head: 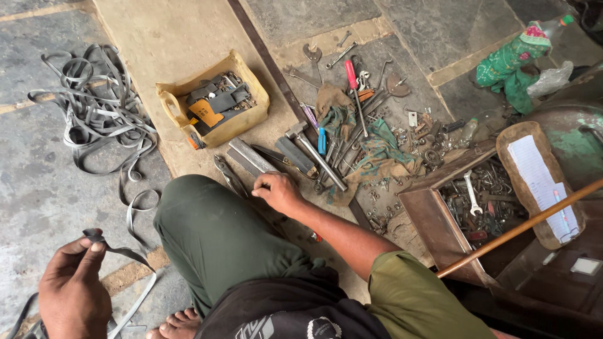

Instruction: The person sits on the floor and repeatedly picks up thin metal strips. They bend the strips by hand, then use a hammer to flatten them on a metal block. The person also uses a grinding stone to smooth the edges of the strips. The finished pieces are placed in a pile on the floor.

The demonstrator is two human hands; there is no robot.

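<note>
The stone floor (44, 201) carries everything. A loose heap of grey rubber strips (94, 107) lies at the far left, and one strip (135, 251) trails from near it back to the left hand. A bent knee in green trousers (213, 232) rises in the middle, between the two hands. At the right an open metal box (433, 220) holds spanners and small parts, well apart from either hand. Beyond the knee stands a yellow tub (248, 116) of dark bits, and beside it a scatter of tools: a hammer (317, 157), a red-handled screwdriver (353, 81), rags and loose nuts.

The right arm comes in from the lower right, elbow bent, forearm stretched across past the knee. The right hand (279, 193) rests low at the floor, knuckles up, its grip nearly closed with fingertips pinched on something small and dark beside a flat metal bar (251, 157); what it is cannot be told.

The left hand (72, 282) is raised at the bottom left, palm turned inward, its grip closed with thumb and fingers pressing the strip's end
</note>
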